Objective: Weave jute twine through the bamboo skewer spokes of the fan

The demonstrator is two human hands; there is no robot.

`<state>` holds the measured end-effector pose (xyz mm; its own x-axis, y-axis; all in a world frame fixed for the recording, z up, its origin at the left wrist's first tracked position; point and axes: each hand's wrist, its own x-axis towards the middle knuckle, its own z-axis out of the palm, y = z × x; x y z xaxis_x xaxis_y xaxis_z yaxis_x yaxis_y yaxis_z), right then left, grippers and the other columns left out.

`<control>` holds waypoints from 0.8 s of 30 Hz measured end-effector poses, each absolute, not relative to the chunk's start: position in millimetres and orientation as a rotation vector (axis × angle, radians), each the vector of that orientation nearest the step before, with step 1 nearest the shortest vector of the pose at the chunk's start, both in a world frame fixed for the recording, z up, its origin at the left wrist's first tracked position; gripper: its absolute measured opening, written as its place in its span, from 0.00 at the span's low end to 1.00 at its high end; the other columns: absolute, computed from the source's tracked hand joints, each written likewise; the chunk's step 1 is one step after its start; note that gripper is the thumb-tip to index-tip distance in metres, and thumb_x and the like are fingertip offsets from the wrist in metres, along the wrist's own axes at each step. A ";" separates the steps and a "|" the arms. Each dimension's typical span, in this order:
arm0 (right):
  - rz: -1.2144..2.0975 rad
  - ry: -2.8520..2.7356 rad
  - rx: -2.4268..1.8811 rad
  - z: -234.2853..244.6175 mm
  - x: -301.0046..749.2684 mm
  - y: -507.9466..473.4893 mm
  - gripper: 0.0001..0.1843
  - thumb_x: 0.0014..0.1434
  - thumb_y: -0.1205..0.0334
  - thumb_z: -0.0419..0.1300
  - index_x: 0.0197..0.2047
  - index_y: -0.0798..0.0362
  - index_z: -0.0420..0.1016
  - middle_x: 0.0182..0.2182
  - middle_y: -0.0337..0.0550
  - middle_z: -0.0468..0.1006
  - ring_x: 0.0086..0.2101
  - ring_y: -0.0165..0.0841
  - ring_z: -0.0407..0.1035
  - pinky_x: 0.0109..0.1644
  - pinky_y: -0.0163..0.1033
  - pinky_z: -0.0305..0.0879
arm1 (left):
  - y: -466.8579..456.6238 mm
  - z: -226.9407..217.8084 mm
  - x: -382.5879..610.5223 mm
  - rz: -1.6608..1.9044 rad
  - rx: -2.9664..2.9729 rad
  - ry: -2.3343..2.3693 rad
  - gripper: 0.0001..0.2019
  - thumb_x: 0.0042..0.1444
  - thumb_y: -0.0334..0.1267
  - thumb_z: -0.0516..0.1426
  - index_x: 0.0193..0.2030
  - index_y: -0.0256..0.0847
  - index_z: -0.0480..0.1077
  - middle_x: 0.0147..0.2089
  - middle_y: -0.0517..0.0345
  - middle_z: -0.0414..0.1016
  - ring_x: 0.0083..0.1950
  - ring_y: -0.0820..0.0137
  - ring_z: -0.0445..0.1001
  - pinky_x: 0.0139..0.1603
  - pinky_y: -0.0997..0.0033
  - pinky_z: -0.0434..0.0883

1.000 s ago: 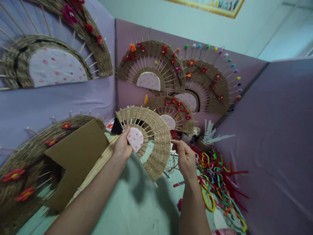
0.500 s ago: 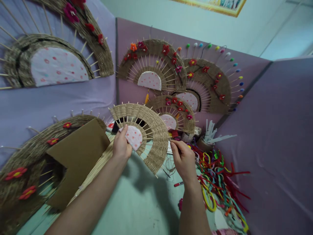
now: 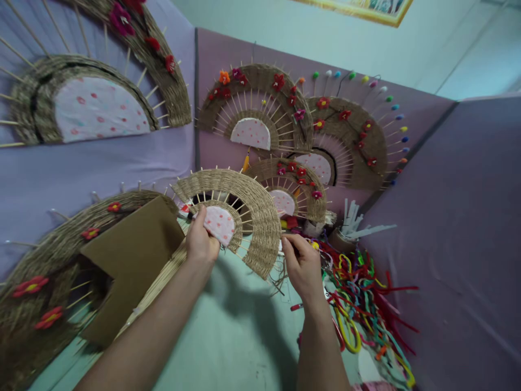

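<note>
My left hand (image 3: 201, 241) is closed around the inner part of a half-round woven fan (image 3: 260, 228). The fan has twine bands on thin sticks and a white, red-spotted half-disc (image 3: 220, 224) at its centre. The thumb lies over this half-disc's left side, and the other fingers are hidden behind. At the fan's right outer edge, my right hand (image 3: 303, 266) is closed in a pinch at a thin stick end. Its fingertips touch the edge there. Plain twine covers the held fan's outer band, with short stick tips poking past it.
Finished fans with flowers (image 3: 252, 70) lean on the purple back panel (image 3: 423, 103). A cut cardboard piece (image 3: 134, 260) and a larger fan (image 3: 28, 260) stand at left. Colourful pipe cleaners (image 3: 366, 304) are heaped at right by a cup of white strips (image 3: 342, 239).
The fan has turned slightly, its lower right end rising and its left end shifting left. Both hands keep their hold. The whole view has shifted a little.
</note>
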<state>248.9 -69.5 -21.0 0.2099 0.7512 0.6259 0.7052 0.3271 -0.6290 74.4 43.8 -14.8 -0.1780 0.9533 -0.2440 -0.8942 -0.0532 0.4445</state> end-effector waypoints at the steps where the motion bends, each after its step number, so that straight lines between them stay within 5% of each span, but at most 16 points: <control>1: 0.104 -1.491 -1.377 -22.1 248.8 -68.7 0.12 0.65 0.60 0.51 0.38 0.53 0.75 0.34 0.44 0.76 0.35 0.33 0.69 0.39 0.37 0.63 | 43.2 -14.1 74.6 1.640 0.122 0.583 0.07 0.59 0.33 0.55 0.30 0.38 0.70 0.29 0.59 0.77 0.32 0.75 0.76 0.47 0.70 0.73; 11: 0.254 -1.258 -1.371 -25.1 244.2 -62.6 0.14 0.60 0.55 0.56 0.30 0.55 0.73 0.25 0.38 0.71 0.28 0.30 0.63 0.32 0.34 0.59 | 33.3 -10.2 82.9 1.502 0.130 0.527 0.06 0.57 0.28 0.56 0.30 0.37 0.71 0.29 0.59 0.77 0.30 0.75 0.77 0.45 0.70 0.74; 18: 0.291 -1.228 -1.375 -26.4 256.0 -65.4 0.14 0.60 0.52 0.56 0.33 0.55 0.75 0.27 0.40 0.74 0.30 0.32 0.66 0.34 0.35 0.62 | 9.0 -17.5 92.4 0.868 0.465 0.383 0.13 0.53 0.26 0.55 0.45 0.33 0.74 0.39 0.43 0.80 0.44 0.57 0.78 0.45 0.56 0.75; 24: 0.468 -1.173 -1.273 -30.3 266.1 -67.3 0.23 0.64 0.47 0.49 0.42 0.55 0.77 0.27 0.41 0.73 0.27 0.30 0.65 0.30 0.34 0.61 | 12.5 -18.3 91.7 0.934 0.442 0.373 0.17 0.55 0.27 0.52 0.52 0.33 0.71 0.43 0.42 0.79 0.44 0.58 0.78 0.46 0.54 0.74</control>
